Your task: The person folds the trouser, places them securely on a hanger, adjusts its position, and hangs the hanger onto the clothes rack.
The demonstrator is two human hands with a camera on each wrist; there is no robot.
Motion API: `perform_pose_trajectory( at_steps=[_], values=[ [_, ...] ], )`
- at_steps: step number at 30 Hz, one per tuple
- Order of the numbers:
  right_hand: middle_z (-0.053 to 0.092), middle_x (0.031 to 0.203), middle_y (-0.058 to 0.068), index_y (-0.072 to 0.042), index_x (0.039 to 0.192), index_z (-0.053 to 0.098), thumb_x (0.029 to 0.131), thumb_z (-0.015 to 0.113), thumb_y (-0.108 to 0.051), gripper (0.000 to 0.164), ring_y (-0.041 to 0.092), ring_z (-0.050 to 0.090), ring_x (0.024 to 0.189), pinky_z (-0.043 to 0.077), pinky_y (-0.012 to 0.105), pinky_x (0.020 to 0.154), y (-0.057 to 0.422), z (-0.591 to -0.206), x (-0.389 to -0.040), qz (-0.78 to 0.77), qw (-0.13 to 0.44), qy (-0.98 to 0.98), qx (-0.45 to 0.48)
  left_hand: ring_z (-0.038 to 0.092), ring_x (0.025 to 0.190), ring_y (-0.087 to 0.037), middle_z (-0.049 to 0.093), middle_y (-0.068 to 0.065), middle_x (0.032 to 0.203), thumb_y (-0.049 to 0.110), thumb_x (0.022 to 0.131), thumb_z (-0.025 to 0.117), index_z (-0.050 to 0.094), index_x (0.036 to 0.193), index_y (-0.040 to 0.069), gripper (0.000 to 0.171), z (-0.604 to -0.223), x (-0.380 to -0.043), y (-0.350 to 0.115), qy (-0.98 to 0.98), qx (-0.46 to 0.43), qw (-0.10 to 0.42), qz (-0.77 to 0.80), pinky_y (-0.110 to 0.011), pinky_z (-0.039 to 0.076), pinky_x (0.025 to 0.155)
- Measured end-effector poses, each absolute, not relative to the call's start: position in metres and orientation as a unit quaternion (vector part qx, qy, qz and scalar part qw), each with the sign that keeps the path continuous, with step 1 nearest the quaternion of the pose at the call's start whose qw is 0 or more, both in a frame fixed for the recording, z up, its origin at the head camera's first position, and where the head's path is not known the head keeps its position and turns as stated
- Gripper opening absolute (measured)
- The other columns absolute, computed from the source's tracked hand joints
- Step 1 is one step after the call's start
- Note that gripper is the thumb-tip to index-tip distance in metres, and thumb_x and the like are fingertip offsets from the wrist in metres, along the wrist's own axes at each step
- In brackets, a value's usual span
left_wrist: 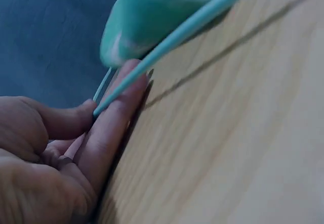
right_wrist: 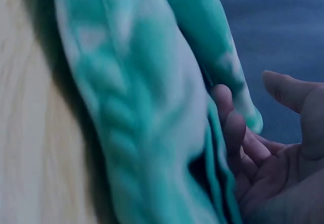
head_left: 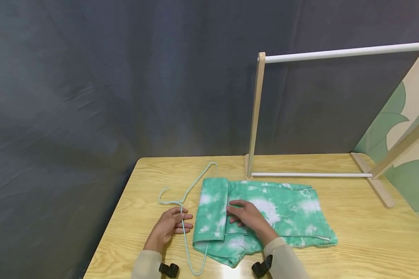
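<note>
Green-and-white tie-dyed trousers, folded lengthwise, lie on the table. Their left end forms a flap doubled back over the body of the cloth. A thin pale-teal hanger lies at that end, its hook pointing left and its long bar mostly hidden beneath the flap. My left hand pinches the hanger below its hook between thumb and fingers, as the left wrist view shows. With thumb apart and fingers loosely bent, my right hand touches the cloth by the flap's right edge; the trousers fill much of the right wrist view.
Behind the trousers, at the back right, stands a rack with wooden posts, a white top rail and a white lower rail. A dark curtain hangs behind the wooden table. A patterned wall borders the right side.
</note>
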State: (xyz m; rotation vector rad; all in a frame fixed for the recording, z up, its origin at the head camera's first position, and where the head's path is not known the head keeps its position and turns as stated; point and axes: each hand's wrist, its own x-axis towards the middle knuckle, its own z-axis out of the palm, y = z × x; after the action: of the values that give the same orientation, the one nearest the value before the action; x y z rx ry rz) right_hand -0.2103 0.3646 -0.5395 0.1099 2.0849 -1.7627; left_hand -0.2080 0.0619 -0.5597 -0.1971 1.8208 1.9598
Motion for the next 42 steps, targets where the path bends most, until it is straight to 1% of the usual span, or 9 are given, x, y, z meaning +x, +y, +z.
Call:
perform_pose_trajectory(
  at_steps=[7,10,14,22,28,32,36,39,42],
  values=[
    [0.070,0.079,0.004,0.000,0.137,0.056,0.093,0.068,-0.041,0.061,0.015,0.061,0.069,0.048,0.029,0.062,0.352,-0.536,-0.210,-0.594,0.199,0.779,0.031,0.072,0.076,-0.015,0.071,-0.005,0.090,0.012,0.102,0.056,0.052,0.122,-0.010,0.030,-0.559,-0.201,0.082,0.661,-0.073,0.223,0.713,-0.034,0.062,0.076],
    [0.070,0.075,0.006,-0.001,0.126,0.062,0.093,0.068,-0.041,0.052,0.015,0.059,0.064,0.047,0.029,0.060,0.347,-0.533,-0.211,-0.580,0.190,0.792,0.014,0.071,0.073,-0.014,0.071,-0.004,0.087,0.009,0.101,0.056,0.054,0.120,-0.011,0.028,-0.558,-0.200,0.084,0.671,-0.081,0.207,0.708,-0.032,0.062,0.072],
    [0.073,0.079,0.005,-0.001,0.113,0.063,0.095,0.067,-0.034,0.038,0.014,0.060,0.060,0.051,0.031,0.058,0.339,-0.530,-0.210,-0.575,0.175,0.799,-0.007,0.072,0.072,-0.013,0.072,-0.002,0.085,0.008,0.100,0.059,0.057,0.118,-0.012,0.028,-0.561,-0.199,0.087,0.681,-0.082,0.209,0.697,-0.030,0.062,0.071],
    [0.070,0.076,0.007,0.000,0.120,0.052,0.101,0.056,-0.018,0.026,0.010,0.059,0.059,0.050,0.030,0.058,0.326,-0.519,-0.205,-0.606,0.141,0.781,-0.058,0.073,0.067,-0.012,0.073,-0.002,0.081,0.006,0.097,0.062,0.061,0.115,-0.013,0.027,-0.565,-0.197,0.091,0.699,-0.091,0.195,0.682,-0.031,0.062,0.068],
    [0.073,0.092,0.020,0.000,0.122,0.043,0.104,0.051,-0.017,0.026,0.015,0.068,0.066,0.056,0.032,0.061,0.325,-0.488,-0.205,-0.680,0.153,0.708,-0.113,0.071,0.064,-0.010,0.073,0.000,0.078,0.005,0.096,0.062,0.061,0.113,-0.014,0.025,-0.563,-0.196,0.093,0.694,-0.090,0.192,0.688,-0.030,0.062,0.065],
    [0.069,0.083,0.011,0.001,0.118,0.041,0.106,0.049,-0.020,0.025,0.013,0.065,0.063,0.054,0.031,0.061,0.340,-0.465,-0.204,-0.701,0.150,0.684,-0.135,0.072,0.065,-0.011,0.074,-0.003,0.080,0.004,0.097,0.061,0.059,0.113,-0.016,0.026,-0.561,-0.196,0.096,0.683,-0.093,0.192,0.698,-0.029,0.062,0.066],
    [0.056,0.069,-0.004,-0.003,0.113,0.042,0.105,0.051,-0.024,0.024,0.008,0.052,0.057,0.047,0.028,0.058,0.367,-0.452,-0.200,-0.704,0.135,0.687,-0.121,0.074,0.067,-0.012,0.075,-0.006,0.083,0.005,0.097,0.060,0.057,0.113,-0.017,0.027,-0.559,-0.195,0.095,0.677,-0.095,0.192,0.705,-0.029,0.062,0.068],
    [0.049,0.063,-0.007,-0.006,0.112,0.043,0.104,0.053,-0.028,0.026,0.008,0.045,0.055,0.044,0.028,0.056,0.395,-0.452,-0.195,-0.695,0.120,0.701,-0.110,0.074,0.068,-0.013,0.075,-0.007,0.083,0.005,0.098,0.060,0.057,0.112,-0.015,0.026,-0.559,-0.195,0.094,0.676,-0.096,0.190,0.705,-0.029,0.062,0.068],
    [0.051,0.063,-0.007,-0.006,0.112,0.043,0.104,0.053,-0.030,0.027,0.008,0.049,0.056,0.047,0.029,0.058,0.424,-0.460,-0.188,-0.689,0.116,0.708,-0.099,0.074,0.069,-0.014,0.075,-0.006,0.082,0.005,0.097,0.060,0.057,0.111,-0.014,0.024,-0.559,-0.193,0.092,0.679,-0.095,0.193,0.702,-0.029,0.062,0.068]
  ],
)
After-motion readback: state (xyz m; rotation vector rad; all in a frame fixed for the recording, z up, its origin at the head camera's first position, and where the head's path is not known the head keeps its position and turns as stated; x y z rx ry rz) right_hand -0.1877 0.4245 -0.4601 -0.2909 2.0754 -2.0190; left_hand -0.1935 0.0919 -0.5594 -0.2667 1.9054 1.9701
